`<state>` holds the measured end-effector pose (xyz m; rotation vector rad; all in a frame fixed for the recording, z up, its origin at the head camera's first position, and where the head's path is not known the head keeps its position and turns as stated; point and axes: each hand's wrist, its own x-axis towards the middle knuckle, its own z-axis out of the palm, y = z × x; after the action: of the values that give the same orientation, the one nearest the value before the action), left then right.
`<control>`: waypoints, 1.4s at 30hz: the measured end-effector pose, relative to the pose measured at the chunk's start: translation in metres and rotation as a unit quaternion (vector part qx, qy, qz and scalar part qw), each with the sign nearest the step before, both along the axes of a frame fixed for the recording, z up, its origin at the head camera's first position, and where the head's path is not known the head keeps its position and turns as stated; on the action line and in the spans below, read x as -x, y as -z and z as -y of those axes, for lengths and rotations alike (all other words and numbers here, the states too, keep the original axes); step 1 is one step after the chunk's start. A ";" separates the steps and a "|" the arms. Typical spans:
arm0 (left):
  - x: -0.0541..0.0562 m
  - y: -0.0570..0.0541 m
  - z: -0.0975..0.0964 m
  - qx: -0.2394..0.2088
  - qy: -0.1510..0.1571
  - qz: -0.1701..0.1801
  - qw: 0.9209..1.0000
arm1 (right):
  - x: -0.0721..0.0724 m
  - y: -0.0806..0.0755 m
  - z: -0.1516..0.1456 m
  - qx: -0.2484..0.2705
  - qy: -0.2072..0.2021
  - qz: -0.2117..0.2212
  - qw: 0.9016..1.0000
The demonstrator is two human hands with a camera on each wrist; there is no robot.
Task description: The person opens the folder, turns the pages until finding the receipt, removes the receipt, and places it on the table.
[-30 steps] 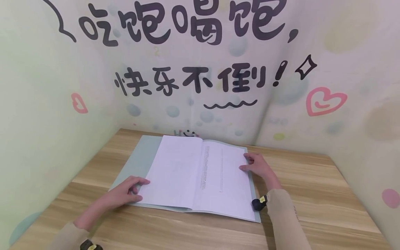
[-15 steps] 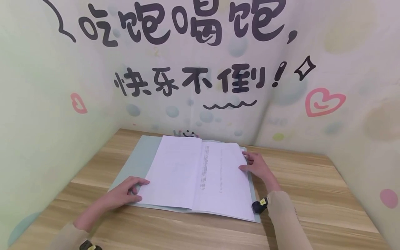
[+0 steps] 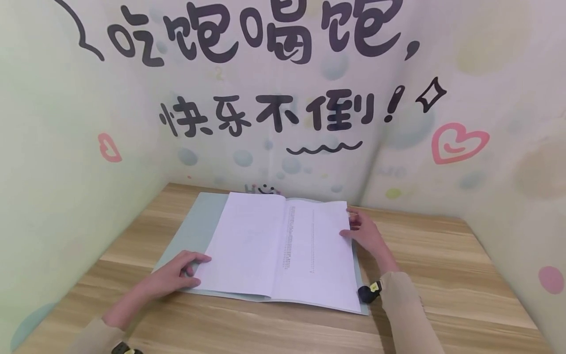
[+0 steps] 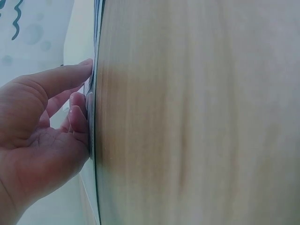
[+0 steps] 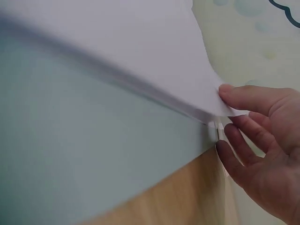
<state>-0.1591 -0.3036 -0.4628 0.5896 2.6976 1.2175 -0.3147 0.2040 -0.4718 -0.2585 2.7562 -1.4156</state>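
An open paper booklet (image 3: 247,246) with a pale blue cover (image 3: 201,211) lies on the table. Small printed text runs down its right-hand page (image 3: 325,255); the left page looks nearly blank. My right hand (image 3: 363,233) pinches the outer edge of the right page between thumb and fingers. In the right wrist view that page (image 5: 154,51) is lifted above the blue cover. My left hand (image 3: 174,273) rests at the lower left edge of the left page, thumb and forefinger touching the paper. In the left wrist view its other fingers bend loosely near the booklet's edge.
The wooden table (image 3: 247,327) stands in a corner, with a pale wall (image 3: 283,167) behind it bearing large black characters and pink hearts. A black device (image 3: 368,293) is strapped at the right wrist. Another device (image 3: 126,348) sits on the left wrist.
The right page's upper outer corner has bent up from the cover and now stands raised at my right fingers. My left hand has stayed in place.
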 end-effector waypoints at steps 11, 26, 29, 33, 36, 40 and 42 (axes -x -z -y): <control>-0.002 -0.002 0.000 0.004 -0.005 0.006 1.000 | -0.006 -0.002 -0.003 0.007 0.010 -0.046 0.999; -0.001 -0.001 -0.001 -0.009 -0.008 0.019 1.000 | 0.001 -0.022 -0.012 -0.067 -0.050 -0.078 0.993; -0.001 -0.002 -0.001 -0.010 -0.007 0.023 1.000 | 0.006 -0.034 -0.012 -0.075 -0.081 -0.099 0.989; -0.001 -0.003 -0.002 -0.007 -0.007 0.025 1.000 | 0.010 -0.055 -0.009 -0.088 -0.111 -0.121 0.982; -0.001 -0.003 -0.001 -0.006 -0.007 0.024 1.000 | 0.012 -0.071 -0.005 -0.104 -0.124 -0.140 0.977; -0.001 -0.003 -0.001 -0.007 -0.009 0.023 1.000 | 0.016 -0.087 0.003 -0.114 -0.133 -0.165 0.971; -0.001 -0.003 -0.001 -0.006 -0.010 0.023 1.000 | 0.018 -0.095 0.010 -0.109 -0.137 -0.177 0.969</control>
<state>-0.1579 -0.3024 -0.4601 0.5299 2.6663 1.2362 -0.3325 0.1943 -0.3772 -0.9220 2.9589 -1.0768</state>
